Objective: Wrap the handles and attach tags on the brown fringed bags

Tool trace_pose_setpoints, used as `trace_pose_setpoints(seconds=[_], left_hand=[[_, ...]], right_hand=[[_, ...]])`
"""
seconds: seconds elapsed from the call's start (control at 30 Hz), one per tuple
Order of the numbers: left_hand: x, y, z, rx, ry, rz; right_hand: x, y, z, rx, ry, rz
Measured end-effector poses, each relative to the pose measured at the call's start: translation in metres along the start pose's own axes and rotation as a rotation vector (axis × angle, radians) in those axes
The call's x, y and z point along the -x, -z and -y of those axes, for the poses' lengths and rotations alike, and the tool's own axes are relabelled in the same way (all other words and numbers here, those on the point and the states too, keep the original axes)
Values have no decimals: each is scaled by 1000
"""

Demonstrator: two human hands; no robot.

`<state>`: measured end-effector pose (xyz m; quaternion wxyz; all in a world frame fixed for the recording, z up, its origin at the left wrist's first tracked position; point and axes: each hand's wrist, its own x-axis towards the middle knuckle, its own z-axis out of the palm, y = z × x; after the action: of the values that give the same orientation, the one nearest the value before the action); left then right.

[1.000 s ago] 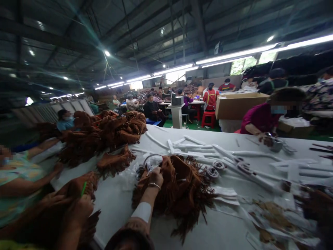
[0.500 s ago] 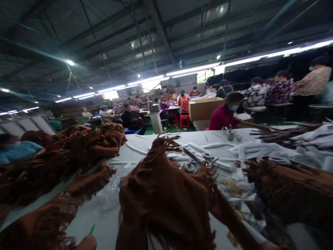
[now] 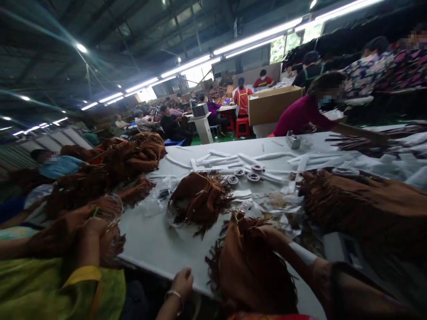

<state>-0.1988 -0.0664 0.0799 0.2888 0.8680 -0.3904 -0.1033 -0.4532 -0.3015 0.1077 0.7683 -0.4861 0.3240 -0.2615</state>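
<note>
A brown fringed bag (image 3: 247, 271) with a brass-coloured ring near its top hangs over the near table edge. My right hand (image 3: 267, 235) is closed on its upper part, fingers partly hidden in the fringe. My left hand (image 3: 182, 283), with a bracelet at the wrist, is curled closed by the table edge, left of the bag and apart from it. Whether it holds anything is hidden. Another brown fringed bag (image 3: 195, 195) lies on the white table (image 3: 150, 235), partly on clear plastic.
At left, a co-worker's hand (image 3: 95, 224) with a small green item is at brown fringed material. A pile of brown bags (image 3: 133, 153) lies behind. White rolls (image 3: 253, 176), strips and paper scraps lie mid-table. A fringed stack (image 3: 353, 204) is at right. A person (image 3: 300, 113) reaches across the far side.
The bag in my right hand has come down and nearer. My left hand now shows by the table edge. The view has shifted, revealing the other bag and a co-worker at left.
</note>
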Motion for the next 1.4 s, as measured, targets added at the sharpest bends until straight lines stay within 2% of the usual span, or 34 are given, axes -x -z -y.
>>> trace_pose_setpoints(seconds=[0.07,0.13,0.17,0.23,0.27,0.3,0.37,0.47,0.53,0.57,0.67,0.73,0.77,0.83,0.93,1.0,1.07,1.13,1.2,1.23,1.3,1.4], left_hand=[[-14,-11,-10,17,-10,26],[-41,-9,-36,50,-86,10],[-56,-5,-54,69,-161,-4],[-83,10,-97,79,-482,-41],[-92,17,-119,73,-592,-50],[-99,24,-139,72,-671,-27],[-105,34,-168,99,-736,112],[-101,38,-185,176,-673,331],[-94,39,-187,211,-619,352],[-90,40,-189,223,-605,342],[-77,46,-201,249,-592,370],[-67,48,-217,222,-613,398],[-62,48,-227,196,-631,402],[-53,46,-248,148,-673,393],[-40,43,-271,137,-736,403],[-35,41,-273,117,-787,392],[-33,39,-260,66,-801,348],[-32,34,-234,50,-733,310],[-32,27,-203,93,-643,317],[-32,23,-188,127,-601,332],[-29,17,-164,196,-515,364],[-26,22,-153,239,-441,481]], right_hand=[[3,1,12,32,-50,165],[7,-2,27,48,-55,338],[11,-5,34,57,-38,446],[20,-13,47,76,-5,683],[26,-17,51,90,1,787],[32,-20,55,115,4,865],[45,-21,57,192,20,918],[56,2,50,274,55,872],[57,33,42,348,18,736],[56,51,37,470,-5,659],[52,102,34,1046,-58,422],[50,116,43,1349,-20,251],[50,114,50,1402,47,178],[51,92,68,1320,297,124],[53,33,90,954,597,235],[50,0,96,900,713,186],[43,-13,95,888,730,67],[33,-8,92,829,670,-78],[23,7,89,734,595,-187],[20,13,88,692,561,-205],[17,21,87,654,509,-151],[22,15,88,674,485,-51]])
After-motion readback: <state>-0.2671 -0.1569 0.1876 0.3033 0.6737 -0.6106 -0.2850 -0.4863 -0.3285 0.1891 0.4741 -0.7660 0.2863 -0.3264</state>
